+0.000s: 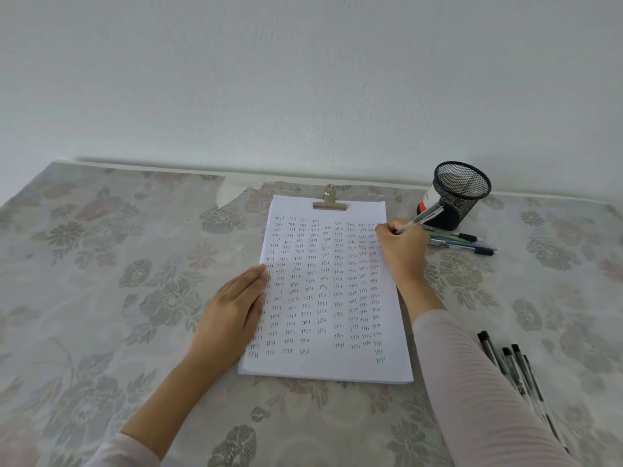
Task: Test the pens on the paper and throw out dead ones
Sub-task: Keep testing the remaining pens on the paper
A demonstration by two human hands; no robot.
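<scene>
Floral tablecloth [135, 264]: left hand [232, 308] flat on paper [332, 364], right hand [401, 244] grips pen [421, 219] near mesh cup [460, 193].

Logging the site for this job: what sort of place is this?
Probably a home table used as a desk, against a plain white wall: a flowered tablecloth, a mesh pen cup, and clipped paper filled with test scribbles.

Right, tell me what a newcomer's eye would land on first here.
The paper at centre stands out, filled with columns of the handwritten word test, under a clip at its top. The right hand grips a clear pen at the sheet's upper right edge, while the left hand lies flat on its left edge. A black mesh cup stands at back right.
</scene>
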